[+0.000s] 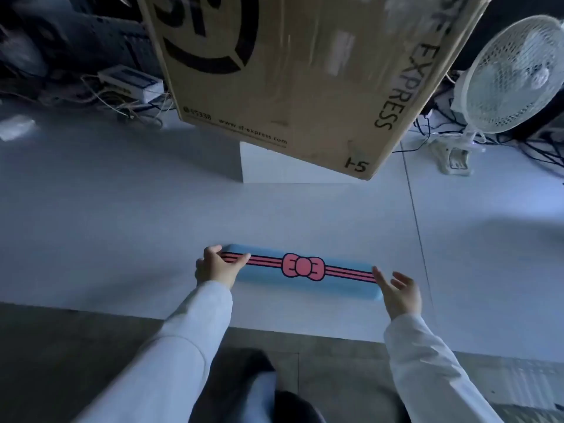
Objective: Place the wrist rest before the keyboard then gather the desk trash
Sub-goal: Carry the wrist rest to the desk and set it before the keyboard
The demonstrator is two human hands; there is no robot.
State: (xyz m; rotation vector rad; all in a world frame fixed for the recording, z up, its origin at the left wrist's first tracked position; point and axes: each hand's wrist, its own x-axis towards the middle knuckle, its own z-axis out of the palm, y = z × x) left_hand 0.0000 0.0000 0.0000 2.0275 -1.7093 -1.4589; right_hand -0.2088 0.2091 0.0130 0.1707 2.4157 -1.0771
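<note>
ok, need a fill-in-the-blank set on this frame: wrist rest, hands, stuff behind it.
1. The pink shape printed mid-way along the long blue padded wrist rest is a ____.
2. The left hand grips the rest's ____ end, while the right hand is open at the other end.
3. The brown cardboard box leans on a ____ block.
4. The white mesh fan stands to the box's ____.

Missing words: bow; left; white; right

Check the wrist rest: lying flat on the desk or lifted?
Cannot tell. The wrist rest is level, low over the desk, left hand gripping one end, right hand open at the other.
</note>
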